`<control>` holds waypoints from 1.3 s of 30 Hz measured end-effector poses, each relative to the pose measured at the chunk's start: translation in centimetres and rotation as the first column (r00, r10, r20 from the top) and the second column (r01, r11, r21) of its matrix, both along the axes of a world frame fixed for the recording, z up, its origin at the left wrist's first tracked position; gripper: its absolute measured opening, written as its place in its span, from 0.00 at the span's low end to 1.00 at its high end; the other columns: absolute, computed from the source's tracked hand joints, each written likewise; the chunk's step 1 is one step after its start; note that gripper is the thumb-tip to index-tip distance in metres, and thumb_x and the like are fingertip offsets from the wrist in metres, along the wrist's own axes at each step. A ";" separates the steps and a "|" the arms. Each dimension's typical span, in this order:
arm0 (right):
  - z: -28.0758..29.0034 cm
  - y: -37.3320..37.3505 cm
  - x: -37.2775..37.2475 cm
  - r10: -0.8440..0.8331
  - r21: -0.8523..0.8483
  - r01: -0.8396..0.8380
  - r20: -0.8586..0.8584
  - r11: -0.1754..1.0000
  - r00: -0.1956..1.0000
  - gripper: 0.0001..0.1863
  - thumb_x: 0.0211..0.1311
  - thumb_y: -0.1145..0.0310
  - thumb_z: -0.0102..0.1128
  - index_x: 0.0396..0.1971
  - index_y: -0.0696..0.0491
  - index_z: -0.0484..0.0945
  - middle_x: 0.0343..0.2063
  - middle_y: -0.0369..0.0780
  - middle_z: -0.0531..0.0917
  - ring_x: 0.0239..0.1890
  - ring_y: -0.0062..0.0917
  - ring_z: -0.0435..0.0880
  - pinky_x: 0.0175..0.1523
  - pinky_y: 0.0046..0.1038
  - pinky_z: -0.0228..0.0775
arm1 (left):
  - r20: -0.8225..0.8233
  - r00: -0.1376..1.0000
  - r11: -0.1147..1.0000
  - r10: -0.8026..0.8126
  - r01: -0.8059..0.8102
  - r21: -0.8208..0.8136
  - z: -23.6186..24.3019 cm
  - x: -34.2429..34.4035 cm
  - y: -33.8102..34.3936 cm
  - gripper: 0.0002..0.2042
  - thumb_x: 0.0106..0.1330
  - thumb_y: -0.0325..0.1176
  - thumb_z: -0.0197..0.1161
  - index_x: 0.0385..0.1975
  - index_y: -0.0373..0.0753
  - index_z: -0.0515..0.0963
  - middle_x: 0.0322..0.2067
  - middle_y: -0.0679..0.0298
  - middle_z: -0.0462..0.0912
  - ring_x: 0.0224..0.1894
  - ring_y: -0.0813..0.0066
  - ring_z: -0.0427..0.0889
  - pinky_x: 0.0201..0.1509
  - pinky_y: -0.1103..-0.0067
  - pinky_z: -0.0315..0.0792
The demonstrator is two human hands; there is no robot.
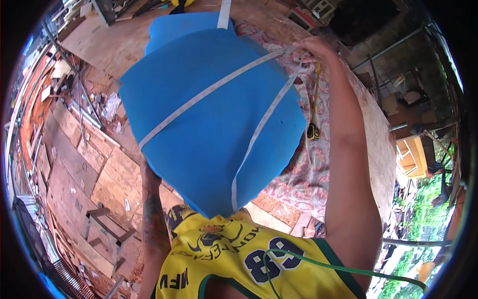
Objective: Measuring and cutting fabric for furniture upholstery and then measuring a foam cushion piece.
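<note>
A large blue sheet [214, 104], foam-like and slightly curved, fills the middle of the view in front of my chest. White straps [199, 94] run across it: one slants from its left edge to the upper right, another comes down toward its lower tip. My right hand [311, 48] is closed at the upper right, pinching the white straps where they meet. My left hand [150, 175] is at the sheet's lower left edge, its fingers hidden behind the sheet. Another blue piece [186, 27] with a white strip shows beyond the far edge.
Patterned reddish cloth [294, 192] lies on the wooden tabletop [376, 149] beneath the sheet. A yellow and black tape measure [312, 131] rests there, partly pulled out. Boards and wood scraps [112, 184] cover the floor at left. A green cord [348, 270] hangs across my shirt.
</note>
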State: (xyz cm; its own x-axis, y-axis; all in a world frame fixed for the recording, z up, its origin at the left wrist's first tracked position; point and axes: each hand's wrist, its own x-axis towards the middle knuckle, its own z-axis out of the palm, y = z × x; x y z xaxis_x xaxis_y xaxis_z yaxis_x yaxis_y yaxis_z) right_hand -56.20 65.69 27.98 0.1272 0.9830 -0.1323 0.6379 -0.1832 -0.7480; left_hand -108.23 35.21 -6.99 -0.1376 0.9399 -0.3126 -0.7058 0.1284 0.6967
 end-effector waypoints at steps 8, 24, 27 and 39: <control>-2.5 1.5 1.4 0.307 -0.199 -0.283 0.099 0.938 0.947 0.23 0.63 0.59 0.69 0.50 0.61 0.81 0.41 0.41 0.81 0.35 0.28 0.84 0.34 0.29 0.87 | -0.485 0.874 1.000 -0.015 0.021 0.006 1.3 -1.0 -1.2 0.20 0.75 0.41 0.48 0.48 0.30 0.79 0.37 0.59 0.85 0.35 0.72 0.84 0.35 0.77 0.79; -14.2 3.2 3.1 0.446 0.211 -0.404 -0.217 0.890 0.868 0.11 0.64 0.62 0.66 0.40 0.52 0.81 0.24 0.33 0.79 0.19 0.16 0.77 0.19 0.20 0.67 | -0.802 0.551 0.795 -0.233 -0.367 -0.483 0.9 -4.4 -1.6 0.19 0.74 0.39 0.48 0.49 0.29 0.79 0.34 0.59 0.85 0.34 0.70 0.84 0.37 0.74 0.79; -12.8 2.5 2.5 0.398 0.092 -0.387 -0.221 0.917 0.890 0.13 0.62 0.62 0.66 0.41 0.53 0.81 0.24 0.34 0.80 0.21 0.17 0.79 0.22 0.22 0.69 | -0.807 0.500 0.708 -0.314 -0.442 -0.550 0.9 -6.6 -0.2 0.20 0.75 0.40 0.48 0.49 0.28 0.79 0.35 0.58 0.85 0.35 0.68 0.84 0.37 0.74 0.79; -13.8 3.4 2.6 0.405 0.068 -0.400 -0.187 0.914 0.895 0.14 0.57 0.64 0.63 0.41 0.55 0.82 0.28 0.41 0.85 0.24 0.25 0.84 0.28 0.28 0.76 | -0.750 -0.204 0.564 0.629 0.784 0.260 27.2 27.8 24.1 0.13 0.68 0.21 0.60 0.51 0.36 0.81 0.53 0.53 0.82 0.58 0.54 0.80 0.64 0.66 0.72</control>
